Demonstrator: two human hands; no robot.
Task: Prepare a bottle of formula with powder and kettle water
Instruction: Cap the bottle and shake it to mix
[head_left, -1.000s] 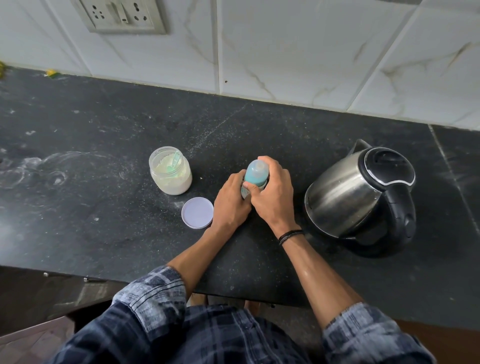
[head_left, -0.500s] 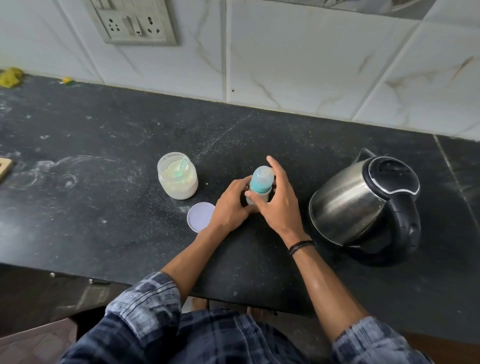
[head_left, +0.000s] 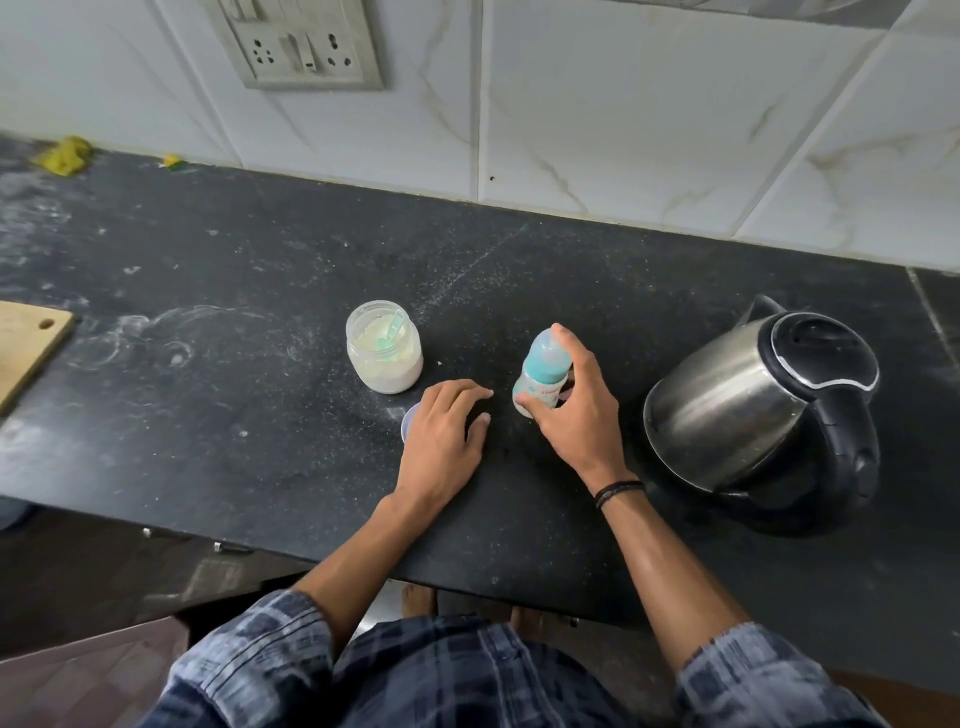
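Lid (head_left: 407, 422) lies mostly hidden under left hand (head_left: 444, 439); right hand (head_left: 579, 413) grips bottle (head_left: 543, 364).

Nothing here reads clearly; the baby bottle (head_left: 540, 382) carries a small reddish print, too blurred to make out.

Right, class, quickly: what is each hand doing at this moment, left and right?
Left hand: open, fingers relaxed, resting on the counter, partly over the lid.
Right hand: curled round the baby bottle, holding it.
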